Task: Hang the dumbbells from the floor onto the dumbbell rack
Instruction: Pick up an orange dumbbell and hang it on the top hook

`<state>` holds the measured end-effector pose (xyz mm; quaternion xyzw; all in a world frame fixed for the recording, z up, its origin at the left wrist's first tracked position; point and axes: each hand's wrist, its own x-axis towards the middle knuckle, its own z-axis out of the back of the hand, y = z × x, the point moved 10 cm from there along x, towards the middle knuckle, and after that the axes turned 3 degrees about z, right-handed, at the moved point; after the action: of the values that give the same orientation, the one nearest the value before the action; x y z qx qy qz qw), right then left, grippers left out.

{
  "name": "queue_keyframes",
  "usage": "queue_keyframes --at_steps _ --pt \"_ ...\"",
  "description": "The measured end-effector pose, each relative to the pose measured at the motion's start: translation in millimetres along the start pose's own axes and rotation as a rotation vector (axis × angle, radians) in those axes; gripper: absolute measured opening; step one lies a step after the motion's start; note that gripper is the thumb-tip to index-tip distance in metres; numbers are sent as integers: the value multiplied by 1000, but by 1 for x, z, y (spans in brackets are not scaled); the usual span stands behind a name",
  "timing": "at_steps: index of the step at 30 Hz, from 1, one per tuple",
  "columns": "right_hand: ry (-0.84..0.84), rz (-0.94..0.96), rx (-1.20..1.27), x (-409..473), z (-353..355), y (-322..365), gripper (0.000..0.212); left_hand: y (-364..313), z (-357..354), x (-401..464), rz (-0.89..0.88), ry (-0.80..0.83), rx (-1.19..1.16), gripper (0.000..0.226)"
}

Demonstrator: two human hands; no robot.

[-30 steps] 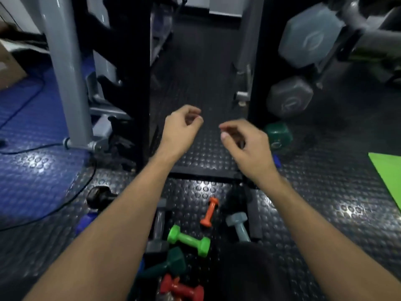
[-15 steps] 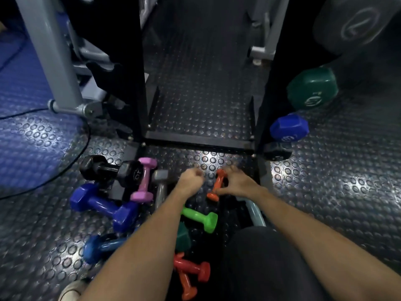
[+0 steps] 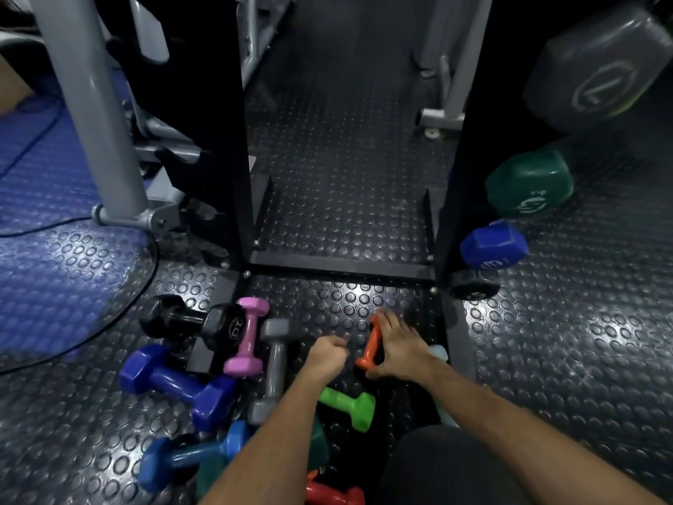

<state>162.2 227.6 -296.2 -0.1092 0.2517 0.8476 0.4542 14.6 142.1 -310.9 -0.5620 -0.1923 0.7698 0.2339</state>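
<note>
Several small dumbbells lie on the studded floor in front of the black dumbbell rack (image 3: 342, 266). My right hand (image 3: 398, 353) rests over a small orange dumbbell (image 3: 370, 346), fingers curling around it, the dumbbell still on the floor. My left hand (image 3: 327, 355) is a loose fist just left of it, holding nothing. Around them lie a green dumbbell (image 3: 349, 404), a grey one (image 3: 275, 366), a pink one (image 3: 247, 337), a dark blue one (image 3: 178, 384), a black one (image 3: 193, 320) and a red one (image 3: 333, 493). Green (image 3: 528, 184) and blue (image 3: 493, 246) dumbbells hang on the rack's right post.
A grey machine leg (image 3: 98, 114) and a black cable (image 3: 109, 315) are at the left over a blue mat (image 3: 47, 256). A large grey dumbbell head (image 3: 597, 63) hangs high on the rack's right side. My dark-clad knee (image 3: 448, 468) fills the bottom centre.
My view has dropped from the rack to the floor. Both hands came down to the dumbbell pile, and my right hand has settled onto the orange dumbbell.
</note>
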Motion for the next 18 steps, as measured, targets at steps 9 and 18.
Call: queue_keyframes --at_steps 9,18 --pt "-56 -126 209 4 10 -29 51 11 -27 -6 190 80 -347 13" --pt "-265 -241 408 -11 50 -35 14 1 -20 -14 129 -9 -416 45"
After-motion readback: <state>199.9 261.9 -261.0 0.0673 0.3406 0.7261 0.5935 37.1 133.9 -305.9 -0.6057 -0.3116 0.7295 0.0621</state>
